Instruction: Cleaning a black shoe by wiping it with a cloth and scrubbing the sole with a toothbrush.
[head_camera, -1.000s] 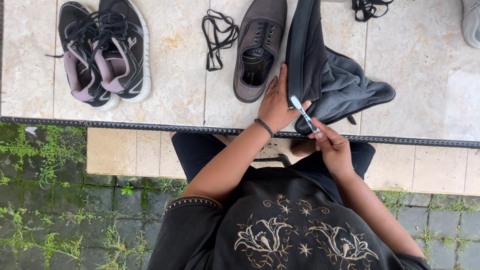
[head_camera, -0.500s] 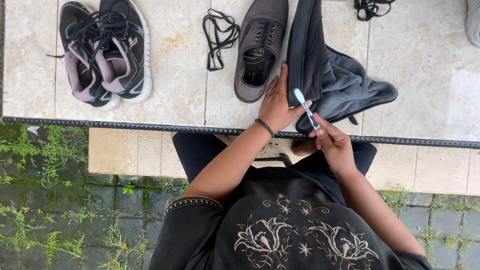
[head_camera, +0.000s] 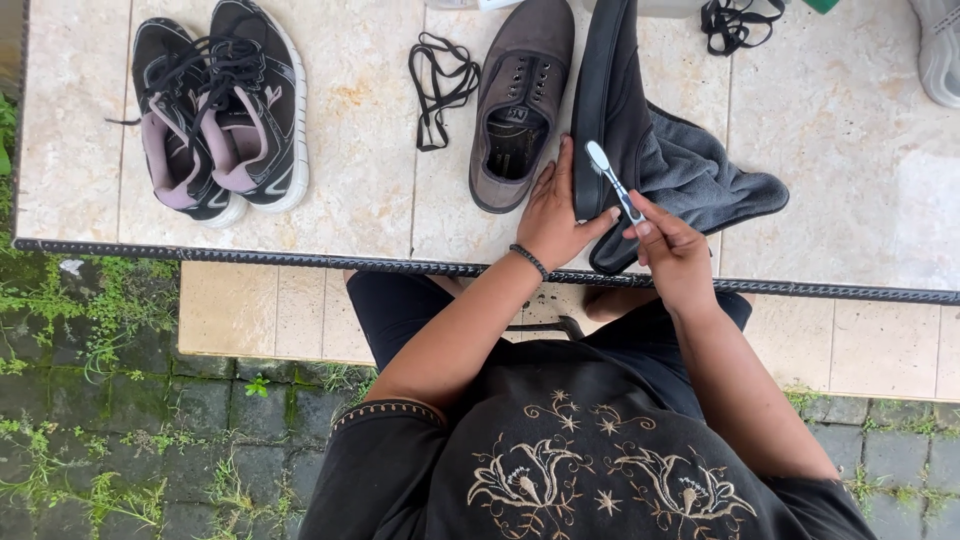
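A dark grey shoe (head_camera: 610, 110) stands on its side on the tiled ledge (head_camera: 360, 180), its black sole facing left. My left hand (head_camera: 560, 215) grips the heel end of that sole. My right hand (head_camera: 672, 245) holds a toothbrush (head_camera: 612, 180) with a white head and blue-grey handle, bristles against the sole's edge. The matching grey shoe (head_camera: 520, 105) lies upright just left of my left hand. A dark grey cloth (head_camera: 700, 175) lies under and to the right of the tilted shoe.
A pair of black sneakers with pink lining (head_camera: 215, 115) sits at the ledge's left. Loose black laces (head_camera: 440, 85) lie between them and the grey shoe; more laces (head_camera: 740, 20) at top right. A white shoe (head_camera: 938, 50) shows at the right edge. Mossy paving (head_camera: 120, 400) lies below.
The toothbrush has slid a little along the sole's edge. My left hand keeps its hold on the shoe, and the view has shifted slightly.
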